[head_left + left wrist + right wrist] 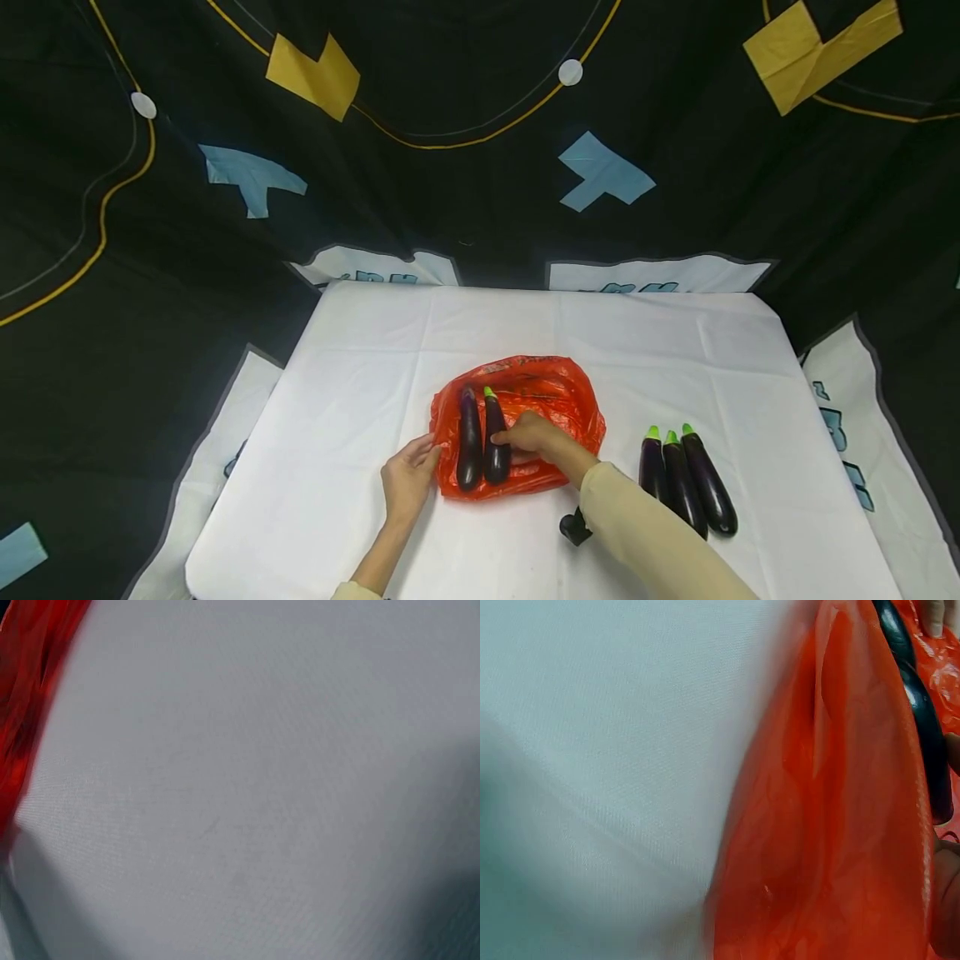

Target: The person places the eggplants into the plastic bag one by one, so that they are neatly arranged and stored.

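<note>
An open red plastic bag [555, 383] lies on the white-covered table, with two dark eggplants inside its mouth, side by side. My left hand [408, 479] pinches the bag's left edge, thumb and fingers on the plastic. My right hand [538, 440] reaches into the bag from the right and grips the right-hand eggplant [492, 417], which has a green tip. Just left of it lies the other eggplant [469, 442]. In the right wrist view the bag's side [840, 825] hides much of the right hand. Only a strip of red bag [26, 697] shows in the left wrist view.
Three more eggplants [678, 475] with green tips lie together on the table [360, 333] to the right, partly behind the right sleeve [645, 533]. A small black device [574, 527] shows under the right forearm. Dark patterned cloth [465, 200] hangs beyond the table.
</note>
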Tool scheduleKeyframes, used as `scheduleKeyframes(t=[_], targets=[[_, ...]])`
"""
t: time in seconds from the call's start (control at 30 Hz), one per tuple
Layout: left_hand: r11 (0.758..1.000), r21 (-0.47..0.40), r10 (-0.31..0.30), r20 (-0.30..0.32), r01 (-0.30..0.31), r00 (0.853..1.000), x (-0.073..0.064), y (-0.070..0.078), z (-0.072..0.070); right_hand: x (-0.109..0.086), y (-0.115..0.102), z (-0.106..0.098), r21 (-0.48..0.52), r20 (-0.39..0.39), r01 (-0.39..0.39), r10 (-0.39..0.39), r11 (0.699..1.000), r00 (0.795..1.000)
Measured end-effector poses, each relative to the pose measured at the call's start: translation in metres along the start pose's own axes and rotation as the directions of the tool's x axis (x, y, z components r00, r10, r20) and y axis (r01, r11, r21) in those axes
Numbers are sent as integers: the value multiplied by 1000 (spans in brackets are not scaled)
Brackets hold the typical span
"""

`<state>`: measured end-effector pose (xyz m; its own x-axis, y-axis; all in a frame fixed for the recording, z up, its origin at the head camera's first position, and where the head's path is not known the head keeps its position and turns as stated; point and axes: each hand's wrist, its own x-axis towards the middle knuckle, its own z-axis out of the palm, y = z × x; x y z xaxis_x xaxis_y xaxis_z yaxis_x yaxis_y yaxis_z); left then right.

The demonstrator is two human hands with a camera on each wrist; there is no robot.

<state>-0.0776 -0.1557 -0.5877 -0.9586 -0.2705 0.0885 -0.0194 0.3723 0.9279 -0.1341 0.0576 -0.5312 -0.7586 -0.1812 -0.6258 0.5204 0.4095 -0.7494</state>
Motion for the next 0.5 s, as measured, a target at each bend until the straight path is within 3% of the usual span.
scheduleKeyframes(t=[0.5], targets=[[1000, 9, -5, 0, 5, 1000, 0, 3, -1, 5, -7, 11, -94, -26, -18, 15, 995, 1000]])
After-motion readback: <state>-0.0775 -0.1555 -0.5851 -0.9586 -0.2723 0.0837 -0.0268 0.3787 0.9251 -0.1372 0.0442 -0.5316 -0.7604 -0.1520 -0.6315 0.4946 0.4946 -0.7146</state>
